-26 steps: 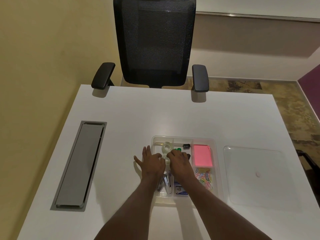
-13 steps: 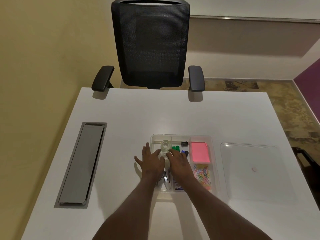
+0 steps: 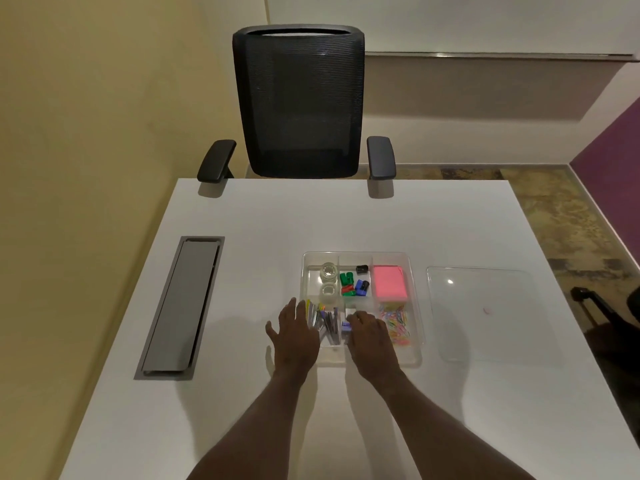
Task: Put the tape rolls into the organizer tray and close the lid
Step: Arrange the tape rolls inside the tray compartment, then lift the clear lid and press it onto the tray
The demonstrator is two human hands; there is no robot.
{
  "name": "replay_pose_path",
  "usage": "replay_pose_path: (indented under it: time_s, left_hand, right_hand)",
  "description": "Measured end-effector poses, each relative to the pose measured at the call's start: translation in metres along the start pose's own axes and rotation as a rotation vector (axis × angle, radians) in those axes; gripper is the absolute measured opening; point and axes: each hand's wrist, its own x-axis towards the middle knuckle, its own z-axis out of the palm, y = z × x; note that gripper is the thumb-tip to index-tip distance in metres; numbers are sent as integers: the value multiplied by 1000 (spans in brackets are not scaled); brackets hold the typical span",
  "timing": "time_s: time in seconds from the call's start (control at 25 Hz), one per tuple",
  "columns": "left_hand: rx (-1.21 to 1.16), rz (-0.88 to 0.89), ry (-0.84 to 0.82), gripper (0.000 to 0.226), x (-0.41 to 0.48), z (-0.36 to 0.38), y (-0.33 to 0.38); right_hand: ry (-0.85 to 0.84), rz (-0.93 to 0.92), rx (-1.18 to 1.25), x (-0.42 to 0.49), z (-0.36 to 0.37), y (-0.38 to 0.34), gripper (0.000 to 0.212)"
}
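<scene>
Both tape rolls (image 3: 328, 281) sit in organizer tray (image 3: 414, 271) far-left compartment. Clear lid (image 3: 485, 317) lies flat toward tabletop's right edge, nearer right hand (image 3: 369, 337). Left hand (image 3: 294, 336) also spread, empty.

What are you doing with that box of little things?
A person is tidying a clear organizer tray on a white table. Two clear tape rolls already sit in its far-left compartment. The left hand and the right hand are both empty, open, over the tray's near end. The clear lid lies flat on the table to the right of the tray, so closing it is what's left to do.
</scene>
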Motion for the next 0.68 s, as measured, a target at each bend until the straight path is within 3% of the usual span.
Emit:
replay_pose_path:
  time_s: [0.28, 0.68]
  left_hand:
    - [60, 95, 38, 53, -41, -5, 2]
    - [-29, 144, -33, 49, -86, 31, 77]
  right_hand:
    - [150, -28, -70, -56, -17, 20, 39]
    - [78, 126, -21, -95, -60, 120, 29]
